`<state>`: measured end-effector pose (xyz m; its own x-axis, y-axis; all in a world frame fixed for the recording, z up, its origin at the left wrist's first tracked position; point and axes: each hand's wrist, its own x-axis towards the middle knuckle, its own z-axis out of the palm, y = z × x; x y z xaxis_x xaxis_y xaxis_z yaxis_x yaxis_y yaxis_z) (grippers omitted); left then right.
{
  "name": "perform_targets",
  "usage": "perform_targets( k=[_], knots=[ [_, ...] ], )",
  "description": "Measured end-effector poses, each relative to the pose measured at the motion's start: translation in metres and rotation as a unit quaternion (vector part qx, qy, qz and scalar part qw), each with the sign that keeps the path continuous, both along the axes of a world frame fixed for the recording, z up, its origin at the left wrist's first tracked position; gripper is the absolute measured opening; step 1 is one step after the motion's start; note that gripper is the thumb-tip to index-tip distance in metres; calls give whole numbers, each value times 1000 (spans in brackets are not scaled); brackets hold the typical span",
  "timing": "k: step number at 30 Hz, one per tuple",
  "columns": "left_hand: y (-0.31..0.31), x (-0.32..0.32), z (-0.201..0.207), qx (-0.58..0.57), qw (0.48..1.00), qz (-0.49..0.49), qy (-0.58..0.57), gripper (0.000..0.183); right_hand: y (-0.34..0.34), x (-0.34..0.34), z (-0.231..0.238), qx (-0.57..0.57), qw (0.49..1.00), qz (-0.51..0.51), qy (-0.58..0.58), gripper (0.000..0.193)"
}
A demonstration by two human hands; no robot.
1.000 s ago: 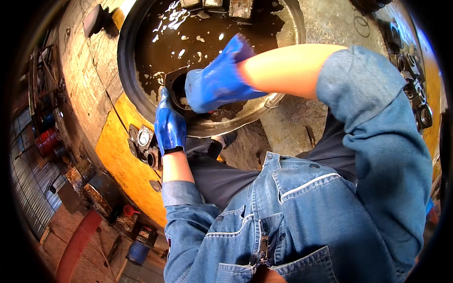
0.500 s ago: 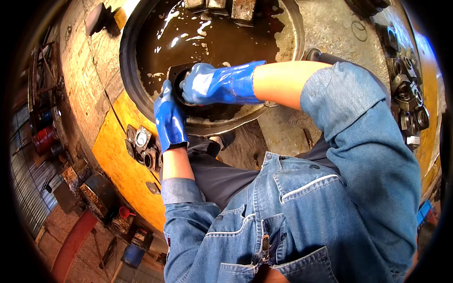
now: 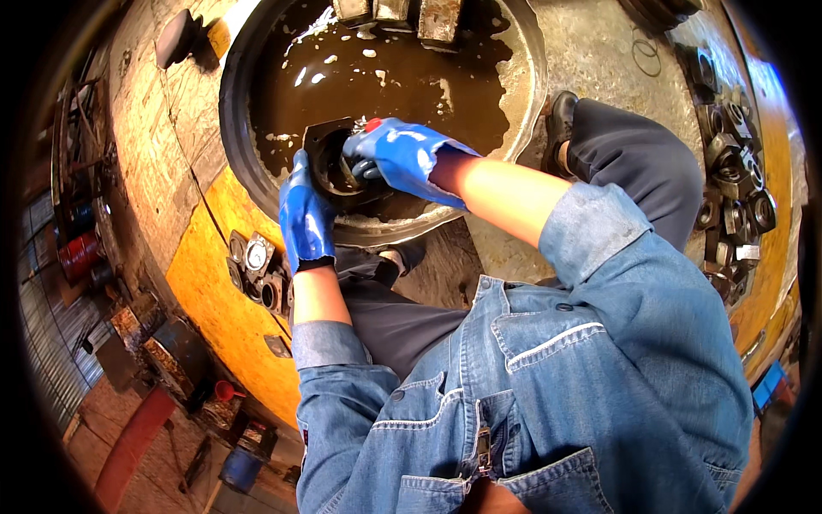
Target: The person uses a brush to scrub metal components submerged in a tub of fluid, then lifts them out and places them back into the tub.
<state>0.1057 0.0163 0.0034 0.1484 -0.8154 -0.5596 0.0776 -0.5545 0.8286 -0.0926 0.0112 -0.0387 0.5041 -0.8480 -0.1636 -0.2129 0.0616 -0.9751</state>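
Note:
A dark, wet metal housing (image 3: 324,163) with a squarish flange and a round bore is tilted over the near left part of a round basin (image 3: 233,111) of murky brown liquid. My left hand (image 3: 304,210), in a blue rubber glove, grips the housing's left edge. At the right side of the bore is my right hand (image 3: 402,158), also gloved in blue, with its fingers curled closed. A small red end (image 3: 373,125) sticks out above those fingers; the rest of what they hold is hidden. Several blocky metal parts (image 3: 439,19) sit at the basin's far side, partly in the liquid.
More metal housings (image 3: 271,295) lie on the yellow floor patch left of my legs. A long cluster of similar parts (image 3: 735,171) lines the far right. Thin rings (image 3: 646,56) lie on the concrete. My right shoe (image 3: 561,120) rests beside the basin.
My right hand has drawn back from deep in the bore to its right side and turned, so the red end now shows. My right elbow has lowered; the left hand keeps its hold.

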Motion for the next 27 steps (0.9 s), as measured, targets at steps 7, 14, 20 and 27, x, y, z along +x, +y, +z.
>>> perform_targets(
  k=[7,14,20,27],
  knots=[
    [6,18,-13,-78,958,-140,-236,54,4,70,-31,544,529,-474,-447,26],
    [0,7,-9,50,998,23,-42,59,11,45,-28,438,752,-225,-438,30],
    [-4,15,-23,36,999,39,13,56,-34,-6,-8,-49,996,55,-47,24],
    [-4,-2,-5,58,995,76,-8,55,-53,-12,29,-183,930,272,166,24]
  ],
)
